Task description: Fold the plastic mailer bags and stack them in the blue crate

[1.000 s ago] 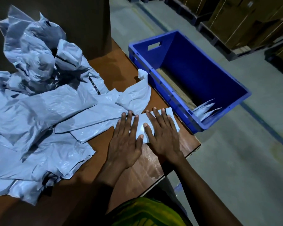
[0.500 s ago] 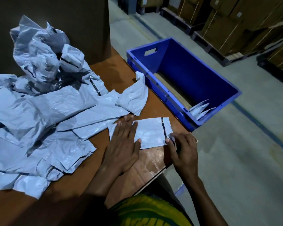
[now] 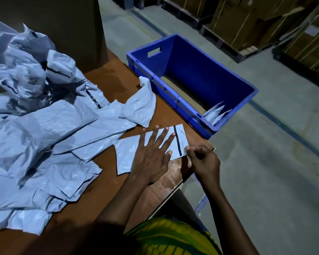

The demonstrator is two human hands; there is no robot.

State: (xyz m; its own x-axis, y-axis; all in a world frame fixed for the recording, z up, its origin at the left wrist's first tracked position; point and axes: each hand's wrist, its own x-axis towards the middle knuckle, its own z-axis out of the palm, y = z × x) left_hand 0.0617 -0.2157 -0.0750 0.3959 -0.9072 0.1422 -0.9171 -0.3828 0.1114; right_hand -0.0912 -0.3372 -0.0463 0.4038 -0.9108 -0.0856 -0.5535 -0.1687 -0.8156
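A folded grey mailer bag [image 3: 126,153] with a black strip near its right end lies flat at the table's right edge. My left hand [image 3: 151,153] presses on it with fingers spread and straight. My right hand [image 3: 203,159] pinches the bag's lower right corner at the table edge. The blue crate [image 3: 175,92] stands on the floor just beyond the table, and several folded bags [image 3: 215,112] lean in its near corner.
A big heap of loose grey mailer bags [image 3: 37,115] covers the left of the brown table [image 3: 107,184]. A tall brown box [image 3: 66,26] stands behind the heap. Pallets of cardboard boxes [image 3: 265,26] line the far floor.
My right hand slid off the top of the bag to its right end and now pinches the corner. My left hand has spread its fingers further right over the bag.
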